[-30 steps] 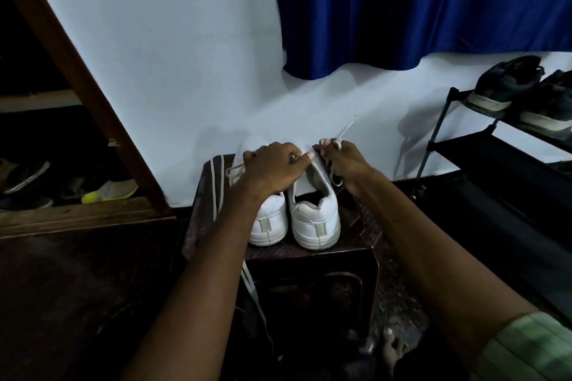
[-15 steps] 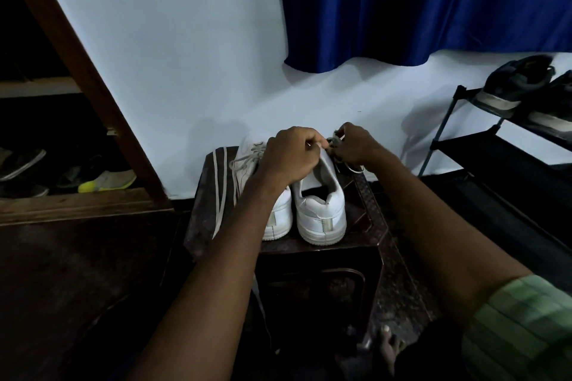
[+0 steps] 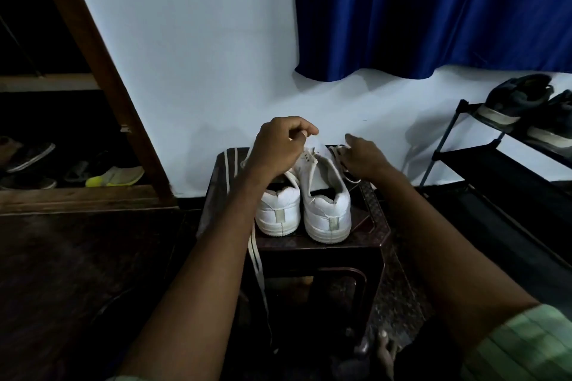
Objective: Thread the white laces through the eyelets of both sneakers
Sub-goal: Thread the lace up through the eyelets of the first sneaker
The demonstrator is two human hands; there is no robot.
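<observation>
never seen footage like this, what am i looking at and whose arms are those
There is no machine here. A camera worn on a person's head looks forward and down, so the two arms are that person's own. On a dark stool stand two white sneakers, heels toward the camera: the left sneaker and the right sneaker. The left hand is raised over them, pinching a white lace. The right hand reaches to the far side of the right sneaker; what it holds is hidden. A loose lace hangs off the stool.

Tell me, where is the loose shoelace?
In the head view, the loose lace hangs off the stool's left side, beside the left sneaker.
</observation>
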